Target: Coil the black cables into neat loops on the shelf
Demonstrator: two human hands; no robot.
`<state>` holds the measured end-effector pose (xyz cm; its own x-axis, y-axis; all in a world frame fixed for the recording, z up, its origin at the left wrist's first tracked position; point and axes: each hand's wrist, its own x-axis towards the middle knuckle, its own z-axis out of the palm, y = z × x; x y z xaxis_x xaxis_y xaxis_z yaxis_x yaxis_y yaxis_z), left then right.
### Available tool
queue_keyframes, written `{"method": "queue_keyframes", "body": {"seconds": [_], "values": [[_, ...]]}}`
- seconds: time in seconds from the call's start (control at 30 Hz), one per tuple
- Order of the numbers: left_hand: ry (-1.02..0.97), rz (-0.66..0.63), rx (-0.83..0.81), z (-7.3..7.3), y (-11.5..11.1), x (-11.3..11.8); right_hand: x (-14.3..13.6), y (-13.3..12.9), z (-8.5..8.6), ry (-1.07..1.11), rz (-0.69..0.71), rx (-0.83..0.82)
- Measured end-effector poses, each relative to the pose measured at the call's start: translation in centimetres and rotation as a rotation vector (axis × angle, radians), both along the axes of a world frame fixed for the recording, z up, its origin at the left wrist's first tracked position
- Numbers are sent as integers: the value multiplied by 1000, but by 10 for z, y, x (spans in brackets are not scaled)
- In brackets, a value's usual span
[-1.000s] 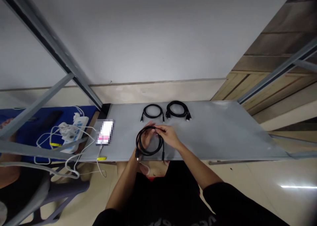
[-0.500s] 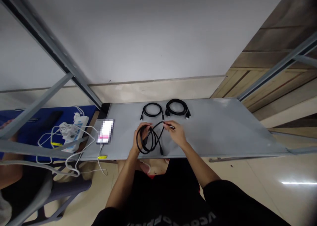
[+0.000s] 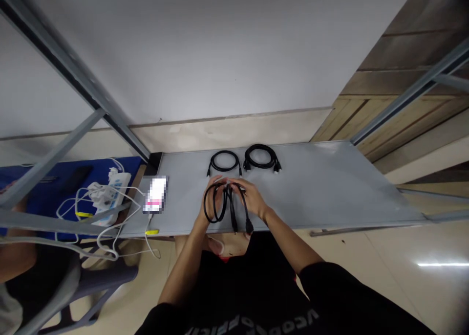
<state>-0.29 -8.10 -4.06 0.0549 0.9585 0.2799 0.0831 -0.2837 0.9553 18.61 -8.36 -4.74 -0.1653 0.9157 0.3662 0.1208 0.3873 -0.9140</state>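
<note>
A black cable (image 3: pixel 207 209) hangs in loose loops between my hands, above the front part of the grey table (image 3: pixel 322 193). My left hand (image 3: pixel 211 195) is closed around the loops at their left side. From the right, my right hand (image 3: pixel 251 195) pinches the cable near its top, close to the left fingertips. Two plug ends dangle below, the right one a connector (image 3: pixel 249 226) near the table's front edge. Behind my hands lie a coiled thin black cable (image 3: pixel 224 152) and, to its right, a thicker black coil (image 3: pixel 261 146) with pale plug tips.
On the left stand a phone (image 3: pixel 156 193) with a pixelated screen, white charging cords and a power strip (image 3: pixel 117 193) on a blue surface. Metal frame posts (image 3: pixel 124 137) rise at both sides. A person's arm (image 3: pixel 16 259) shows at far left.
My right hand has moved left, up to my left hand, bringing its part of the cable along. Two cable ends now hang down side by side below the hands.
</note>
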Motion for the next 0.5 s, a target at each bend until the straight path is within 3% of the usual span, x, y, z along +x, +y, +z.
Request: {"method": "queue_keyframes", "body": {"seconds": [0.1,0.2,0.33,0.5], "values": [[45,-54,20,-2,-1,4,0,6,5,-118,108,156],[47,-134,21,-2,-5,2,1,11,5,-142,142,186],[40,-212,-35,0,-10,1,3,13,4,-140,131,134],[-11,-132,-109,1,-6,-1,8,7,6,-50,82,-8]]}}
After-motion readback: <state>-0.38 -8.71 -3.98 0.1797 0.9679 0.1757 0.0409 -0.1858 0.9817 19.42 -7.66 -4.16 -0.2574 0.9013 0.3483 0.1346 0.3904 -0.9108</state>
